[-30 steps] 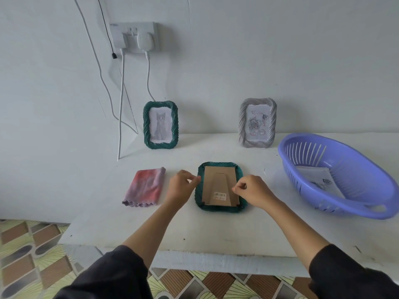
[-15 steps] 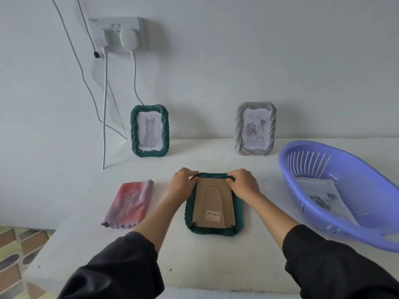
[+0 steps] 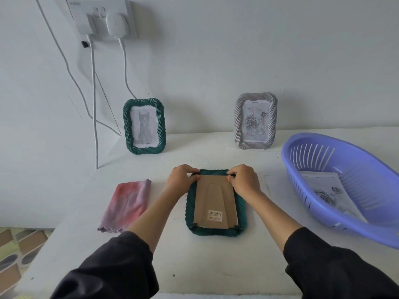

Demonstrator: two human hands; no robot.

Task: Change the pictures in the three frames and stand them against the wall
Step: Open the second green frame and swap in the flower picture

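Green frame (image 3: pixel 216 203) lies face down at lower centre of the table (image 3: pixel 194 266), long axis toward the wall; left hand (image 3: pixel 181 180) and right hand (image 3: pixel 245 180) pinch its far corners.

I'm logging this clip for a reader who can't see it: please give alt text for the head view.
Both hands, left hand and right hand, grip the top corners of a green frame lying face down on a white table. A green cat frame and a grey rose frame stand against the wall; a cloth lies left, a purple basket right.
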